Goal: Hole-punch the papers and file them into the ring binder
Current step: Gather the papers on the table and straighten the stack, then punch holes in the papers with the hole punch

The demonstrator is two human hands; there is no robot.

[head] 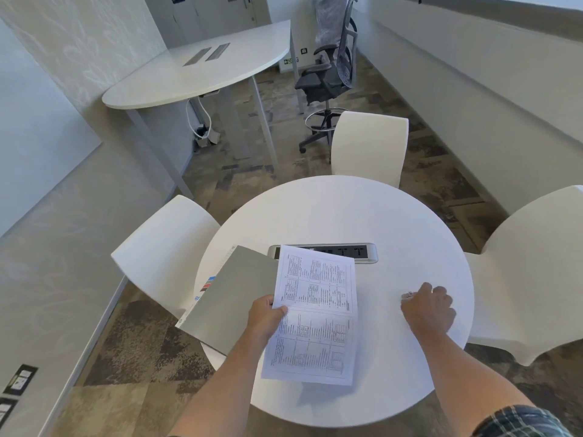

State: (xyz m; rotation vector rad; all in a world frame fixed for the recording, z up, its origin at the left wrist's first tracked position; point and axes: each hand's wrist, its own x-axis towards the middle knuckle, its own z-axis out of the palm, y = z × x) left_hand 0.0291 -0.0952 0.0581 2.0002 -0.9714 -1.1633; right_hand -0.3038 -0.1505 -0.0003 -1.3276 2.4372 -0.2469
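At lower centre, the left hand (265,313) pinches printed papers (315,313) and a grey ring binder (230,294) over the round white bench (347,209) — right hand (429,307), fingers curled, grips a small metal object (408,295).

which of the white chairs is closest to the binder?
The white chair on the left: the grey binder overhangs the round table's edge beside it.

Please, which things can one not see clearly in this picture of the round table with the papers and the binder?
Head view:
- Small metallic thing under the right hand: mostly covered by the fingers, so what it is stays unclear.
- Binder: its rings are hidden by the cover, and the papers in the left hand overlap it.
- Print on the papers: too small to read.
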